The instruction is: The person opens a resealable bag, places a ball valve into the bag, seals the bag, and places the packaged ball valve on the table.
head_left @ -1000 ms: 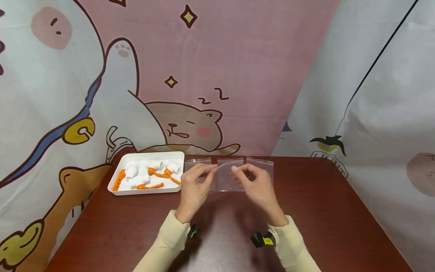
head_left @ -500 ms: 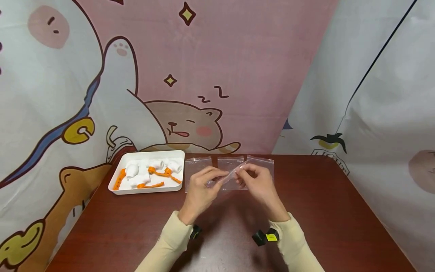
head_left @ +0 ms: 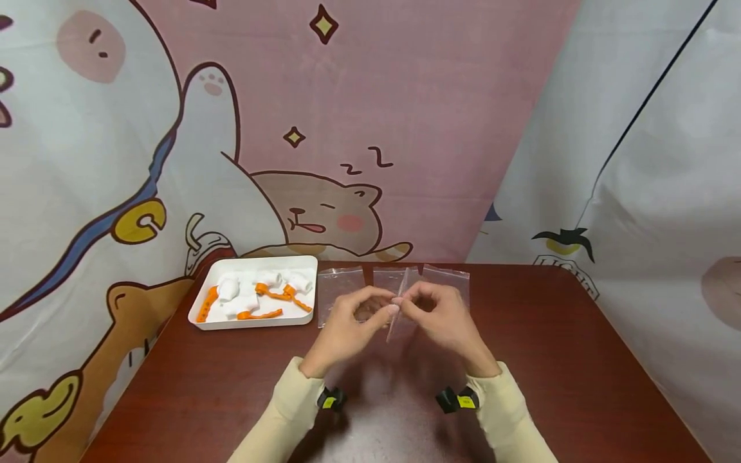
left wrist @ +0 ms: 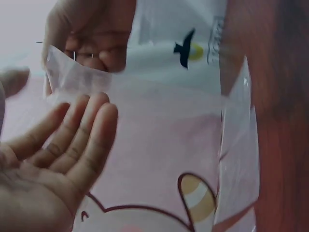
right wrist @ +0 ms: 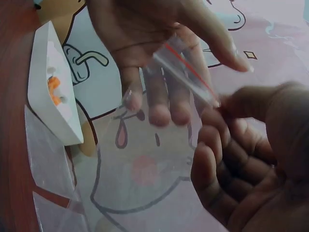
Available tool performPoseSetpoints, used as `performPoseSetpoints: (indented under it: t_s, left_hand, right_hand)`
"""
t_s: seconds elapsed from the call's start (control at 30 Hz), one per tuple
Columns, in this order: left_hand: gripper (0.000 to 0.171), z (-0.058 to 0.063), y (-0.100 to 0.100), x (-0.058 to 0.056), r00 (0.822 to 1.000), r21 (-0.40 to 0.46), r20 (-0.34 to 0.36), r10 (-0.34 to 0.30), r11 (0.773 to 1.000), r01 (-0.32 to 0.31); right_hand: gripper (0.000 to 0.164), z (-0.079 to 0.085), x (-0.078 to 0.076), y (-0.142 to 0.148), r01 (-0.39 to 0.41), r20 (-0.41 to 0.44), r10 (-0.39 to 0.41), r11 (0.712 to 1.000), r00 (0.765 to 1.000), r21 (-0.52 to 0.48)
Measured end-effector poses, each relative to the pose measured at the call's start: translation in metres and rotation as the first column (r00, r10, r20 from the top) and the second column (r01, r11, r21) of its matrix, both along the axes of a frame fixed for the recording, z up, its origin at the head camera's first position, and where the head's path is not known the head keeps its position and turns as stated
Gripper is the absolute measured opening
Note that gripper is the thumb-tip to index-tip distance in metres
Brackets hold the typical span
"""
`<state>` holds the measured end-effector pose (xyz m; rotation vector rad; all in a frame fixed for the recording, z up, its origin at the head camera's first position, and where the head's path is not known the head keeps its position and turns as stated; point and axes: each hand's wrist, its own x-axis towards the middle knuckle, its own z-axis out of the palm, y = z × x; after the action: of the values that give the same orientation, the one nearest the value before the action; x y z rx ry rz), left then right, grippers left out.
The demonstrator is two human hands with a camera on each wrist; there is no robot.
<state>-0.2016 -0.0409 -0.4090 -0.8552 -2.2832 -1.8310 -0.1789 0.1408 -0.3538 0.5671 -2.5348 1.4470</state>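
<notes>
A small clear zip-lock bag (head_left: pixel 396 328) hangs in the air between the two hands, seen nearly edge-on in the head view. My right hand (head_left: pixel 446 318) pinches its upper corner beside the red zip line (right wrist: pixel 190 72), as the right wrist view shows. My left hand (head_left: pixel 353 328) is at the bag's other side. Its fingers (right wrist: pixel 159 111) are loosely extended behind the clear film, with the thumb standing apart; whether they touch the film I cannot tell. The bag looks flat, with nothing visible inside.
Several flat clear bags (head_left: pixel 340 281) lie in a row behind the hands. Left of them stands a white tray (head_left: pixel 251 325) with white soft-looking pieces (head_left: pixel 228 288) and orange strips (head_left: pixel 206 305). A printed cloth (head_left: pixel 440 128) hangs beyond the brown table (head_left: pixel 579 360).
The held bag has turned from slanting across the hands to nearly upright and edge-on. The left hand has shifted right, and its fingers no longer grip the bag.
</notes>
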Motion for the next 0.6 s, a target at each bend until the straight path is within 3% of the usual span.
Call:
performPoseSetpoints:
  t_s: [0.17,0.37,0.5,0.6]
  left_hand:
    - [0.021,0.002,0.003,0.002,0.993,0.038,0.121,0.015,0.999,-0.019]
    - [0.024,0.003,0.002,0.003,0.970,0.109,0.242,-0.010,0.994,-0.017]
    - [0.024,0.002,-0.001,0.001,0.947,0.161,0.320,-0.033,0.987,-0.020]
    - [0.020,0.002,-0.002,0.001,0.943,0.156,0.331,-0.028,0.987,-0.025]
  right_hand:
    - [0.007,-0.013,-0.006,0.000,-0.112,-0.088,0.114,0.993,0.990,0.023]
    - [0.007,-0.036,-0.020,0.005,-0.151,-0.111,0.154,0.988,0.982,0.032]
    - [0.010,-0.041,-0.024,0.006,-0.184,-0.104,0.186,0.983,0.977,0.030]
    - [0.012,-0.041,-0.023,0.006,-0.187,-0.096,0.190,0.982,0.977,0.037]
